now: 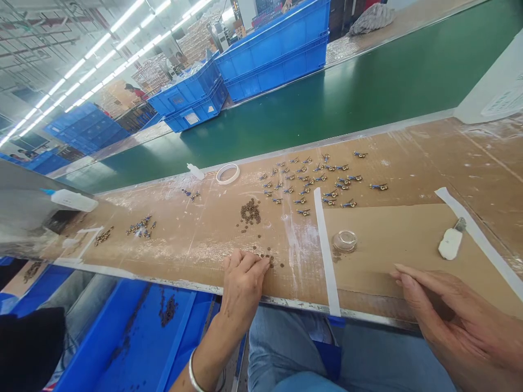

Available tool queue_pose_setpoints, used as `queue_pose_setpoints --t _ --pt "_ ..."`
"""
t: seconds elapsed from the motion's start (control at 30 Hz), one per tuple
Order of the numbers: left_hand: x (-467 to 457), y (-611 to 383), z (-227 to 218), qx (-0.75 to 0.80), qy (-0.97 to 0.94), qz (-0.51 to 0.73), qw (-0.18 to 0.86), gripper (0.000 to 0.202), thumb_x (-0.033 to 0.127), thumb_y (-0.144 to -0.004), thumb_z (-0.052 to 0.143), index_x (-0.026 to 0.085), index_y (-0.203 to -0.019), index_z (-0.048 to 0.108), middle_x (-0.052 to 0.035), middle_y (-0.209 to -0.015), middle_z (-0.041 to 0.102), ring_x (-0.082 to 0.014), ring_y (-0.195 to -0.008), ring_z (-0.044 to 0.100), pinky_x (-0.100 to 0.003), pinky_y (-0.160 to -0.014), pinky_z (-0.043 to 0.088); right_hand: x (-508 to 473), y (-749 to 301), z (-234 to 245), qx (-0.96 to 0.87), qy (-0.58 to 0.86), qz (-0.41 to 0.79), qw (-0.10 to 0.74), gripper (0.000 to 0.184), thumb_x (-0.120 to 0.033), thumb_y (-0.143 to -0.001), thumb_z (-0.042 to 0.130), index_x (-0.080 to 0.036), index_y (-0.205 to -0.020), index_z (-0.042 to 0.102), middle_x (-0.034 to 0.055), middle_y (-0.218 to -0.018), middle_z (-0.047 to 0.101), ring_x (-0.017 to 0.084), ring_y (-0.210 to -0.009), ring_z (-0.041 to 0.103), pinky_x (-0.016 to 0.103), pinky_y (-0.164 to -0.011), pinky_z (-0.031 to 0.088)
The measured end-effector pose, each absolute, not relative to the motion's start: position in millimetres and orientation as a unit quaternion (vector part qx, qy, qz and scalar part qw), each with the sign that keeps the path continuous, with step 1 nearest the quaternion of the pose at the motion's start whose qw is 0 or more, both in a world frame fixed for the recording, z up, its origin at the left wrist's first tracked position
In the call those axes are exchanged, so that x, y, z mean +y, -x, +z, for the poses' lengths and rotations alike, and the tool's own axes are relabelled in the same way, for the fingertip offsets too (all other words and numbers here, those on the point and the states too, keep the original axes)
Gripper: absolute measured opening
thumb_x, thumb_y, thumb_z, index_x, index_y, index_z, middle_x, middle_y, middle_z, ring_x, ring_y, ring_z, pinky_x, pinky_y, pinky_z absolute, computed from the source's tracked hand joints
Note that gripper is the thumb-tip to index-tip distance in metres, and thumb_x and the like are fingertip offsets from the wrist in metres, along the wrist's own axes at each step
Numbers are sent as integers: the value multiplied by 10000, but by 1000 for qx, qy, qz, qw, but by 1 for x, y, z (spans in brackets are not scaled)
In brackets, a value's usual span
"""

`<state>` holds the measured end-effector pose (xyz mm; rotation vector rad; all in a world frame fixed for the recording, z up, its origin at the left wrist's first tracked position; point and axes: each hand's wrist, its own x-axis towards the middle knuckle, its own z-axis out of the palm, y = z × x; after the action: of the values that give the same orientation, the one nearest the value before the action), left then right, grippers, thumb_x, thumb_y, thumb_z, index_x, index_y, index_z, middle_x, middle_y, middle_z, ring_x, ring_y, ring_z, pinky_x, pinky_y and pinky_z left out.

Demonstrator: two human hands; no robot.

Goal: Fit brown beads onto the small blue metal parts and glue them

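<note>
My left hand (244, 276) rests at the table's front edge with its fingers bent together. Its fingertips touch down among a few loose small brown discs (281, 265); whatever they pinch is hidden. Beyond them lies a pile of the same discs (250, 211). My right hand (453, 321) hovers over the right cardboard sheet (379, 272), thumb and forefinger pressed together; anything between them is too small to make out. A small clear round dish (345, 241) sits on this sheet, left of that hand. Many small blue-and-tan figures (321, 178) lie spread in rows behind.
A white-handled tool (450, 243) lies at right by a tape strip (482, 239). A tape roll (227, 174), a small white bottle (195, 171) and a larger blue-tipped bottle (74, 200) are farther left. A green conveyor belt (368, 81) and blue crates (278, 49) stand behind.
</note>
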<state>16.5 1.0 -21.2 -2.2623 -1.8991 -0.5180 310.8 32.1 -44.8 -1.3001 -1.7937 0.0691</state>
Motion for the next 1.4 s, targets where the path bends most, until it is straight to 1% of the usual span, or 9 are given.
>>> queue_pose_setpoints --t 0.1,0.23,0.37,0.47,0.67,0.87,1.0,1.17,1.4 --pt "1 -18 -20 -627 756 -178 61 214 205 -972 548 247 -889 741 -6 -775 710 -184 -745 448 -359 -683 324 32 -310 -44 -712 541 27 447 134 -309 -941 562 -252 -1004 666 -28 -887 727 128 -795 696 231 -733 536" --pt "-1 -16 -19 -644 740 -182 64 232 197 -979 531 227 -887 741 -24 -802 705 -187 -769 456 -361 -717 359 32 -313 -48 -722 523 5 452 133 -286 -928 577 -244 -1008 674 -35 -859 731 127 -759 701 228 -678 523" --pt "-2 -16 -20 -654 735 -166 69 234 185 -969 544 228 -844 738 -23 -798 697 -192 -773 446 -362 -731 357 32 -314 -49 -719 531 13 448 131 -299 -932 576 -241 -999 672 -30 -866 733 133 -767 702 236 -709 525" --pt "0 -20 -20 -650 737 -172 64 246 189 -969 543 233 -822 735 -18 -784 697 -191 -760 446 -359 -727 352 32 -313 -48 -723 527 15 447 133 -276 -937 569 -231 -1017 664 -24 -883 731 126 -781 699 225 -719 522" --pt "-1 -18 -16 -632 753 -173 53 232 181 -973 530 224 -868 732 -20 -794 702 -185 -738 450 -348 -683 344 32 -314 -49 -732 512 3 450 133 -263 -928 585 -229 -1025 670 -23 -871 727 121 -769 690 226 -708 506" --pt "-6 -1 -15 -639 752 -146 67 187 195 -959 565 231 -891 736 -19 -838 717 -182 -749 457 -346 -703 357 30 -318 -58 -720 533 27 444 157 -312 -929 583 -267 -1052 670 -46 -898 727 112 -786 687 233 -692 497" --pt "-5 -2 -17 -655 738 -145 70 194 182 -948 577 224 -854 742 -25 -816 715 -190 -765 462 -354 -727 366 31 -318 -60 -718 517 46 464 159 -273 -906 602 -265 -1049 669 -35 -900 723 129 -772 686 250 -716 513" --pt "-4 -4 -21 -653 739 -147 71 191 173 -948 571 216 -881 745 -26 -807 714 -192 -759 447 -350 -710 360 31 -315 -55 -719 520 41 459 168 -272 -912 596 -267 -1064 668 -32 -895 725 128 -769 687 250 -705 504" --pt "1 3 -26 -636 757 -121 91 191 205 -965 552 233 -945 740 -27 -837 715 -186 -756 459 -349 -707 360 31 -312 -54 -717 527 39 454 152 -273 -923 588 -253 -1052 664 -24 -901 718 122 -781 678 241 -723 501"
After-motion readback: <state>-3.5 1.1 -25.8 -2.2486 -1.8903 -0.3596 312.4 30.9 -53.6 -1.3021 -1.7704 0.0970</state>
